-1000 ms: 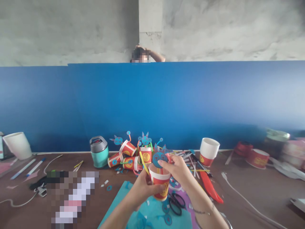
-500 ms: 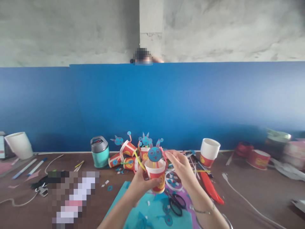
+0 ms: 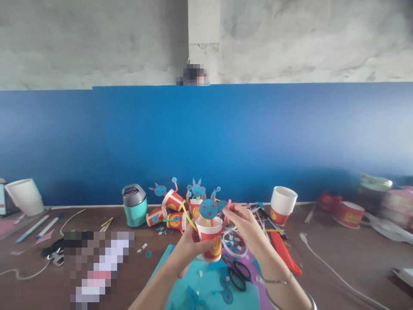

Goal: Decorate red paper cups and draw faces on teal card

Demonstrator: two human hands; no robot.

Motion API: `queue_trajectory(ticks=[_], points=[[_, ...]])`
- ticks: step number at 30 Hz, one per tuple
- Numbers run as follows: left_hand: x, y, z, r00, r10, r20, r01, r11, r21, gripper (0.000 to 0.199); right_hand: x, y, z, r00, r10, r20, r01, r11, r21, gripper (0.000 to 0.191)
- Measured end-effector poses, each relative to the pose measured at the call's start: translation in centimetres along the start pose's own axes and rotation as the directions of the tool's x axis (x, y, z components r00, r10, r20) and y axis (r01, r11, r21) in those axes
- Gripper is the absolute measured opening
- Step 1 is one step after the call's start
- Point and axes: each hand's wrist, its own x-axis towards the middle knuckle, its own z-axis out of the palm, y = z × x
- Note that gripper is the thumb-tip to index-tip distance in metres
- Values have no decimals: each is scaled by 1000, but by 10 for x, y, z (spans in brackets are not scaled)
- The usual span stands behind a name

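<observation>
My left hand [image 3: 190,249] is wrapped round a red and white paper cup [image 3: 210,243], held upright above the blue paper sheet [image 3: 180,288]. A blue paper rabbit face [image 3: 209,209] rises from the cup on straws, and a yellow straw [image 3: 188,215] leans out at its left. My right hand [image 3: 243,221] pinches a pink straw [image 3: 229,204] beside the cup's right rim. Whether this straw touches the cup, I cannot tell. A blue paper piece shows near those fingertips. Black-handled scissors [image 3: 238,275] lie below, among paper cut-outs [image 3: 227,295].
Several decorated cups [image 3: 174,201] are piled behind my left hand, beside a teal flask [image 3: 135,211]. Stacked paper cups [image 3: 283,206] stand at right, near a red plastic strip [image 3: 285,254]. A blue partition [image 3: 226,142] borders the table; a person's head [image 3: 193,75] shows above it.
My right hand has shifted slightly, and the pink straw now stands more upright, a little farther from the rabbit face. My left hand keeps the cup almost in place.
</observation>
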Motion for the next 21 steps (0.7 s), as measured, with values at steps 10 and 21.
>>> queue_trajectory(ticks=[10, 21], points=[[-11, -38, -24, 979, -40, -199, 46, 999, 23, 65, -14, 51, -24, 968, 102, 228, 21, 876, -482, 23], [-38, -75, -32, 889, 143, -435, -33, 968, 251, 87, -68, 78, -22, 839, 96, 535, 334, 686, -647, 18]])
